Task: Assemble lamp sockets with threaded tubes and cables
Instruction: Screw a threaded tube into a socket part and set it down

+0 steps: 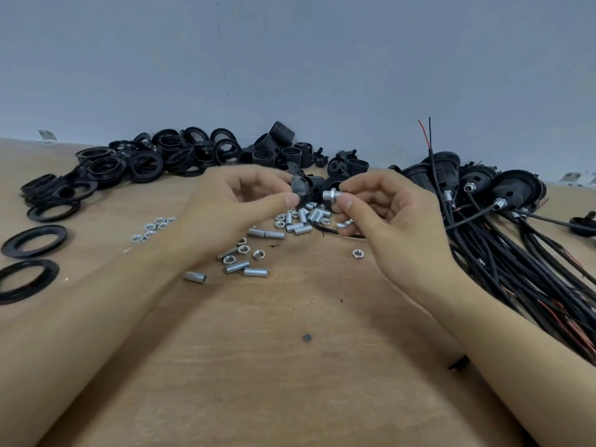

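Note:
My left hand point(235, 201) pinches a small black socket cap point(299, 186) between thumb and forefinger, held above the table. A few centimetres to its right, my right hand point(383, 211) grips a silver threaded tube with a nut on it point(331, 194), its end pointing toward the cap. The two parts are apart, not touching. Loose silver threaded tubes point(256, 271) and hex nuts point(258, 254) lie scattered on the wooden table point(290, 366) under and between my hands.
A heap of black threaded rings point(142, 162) fills the back left, two flat rings point(34, 240) lie near the left edge. Black socket bodies point(277, 146) are piled at the back centre. Sockets fitted with black cables point(503, 240) spread across the right side.

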